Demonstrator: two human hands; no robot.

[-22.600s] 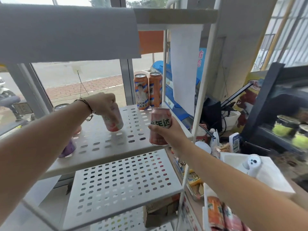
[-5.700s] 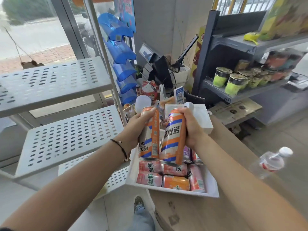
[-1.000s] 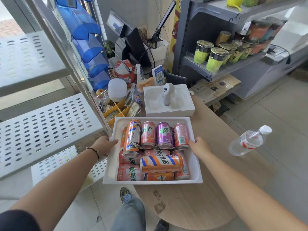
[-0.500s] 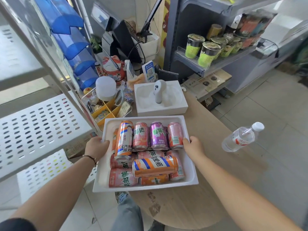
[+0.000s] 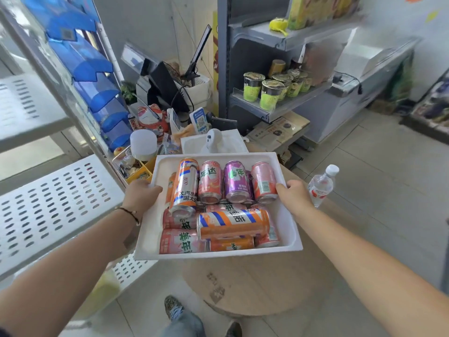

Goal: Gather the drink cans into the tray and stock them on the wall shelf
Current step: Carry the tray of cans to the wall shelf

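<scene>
Below your arms sits a round wooden table, with a clear water bottle lying at its right edge. At its far side rests a white box with a small white device upright on it. To your left, the white perforated shelf shows bare tiers.

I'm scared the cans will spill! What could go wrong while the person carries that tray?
The cans lie loose and piled in the white tray, so a tilt could send them rolling and shift the weight. The left hand and right hand grip only the side rims, so it might slip. The water bottle stands near the round table's edge and could get bumped.
</scene>
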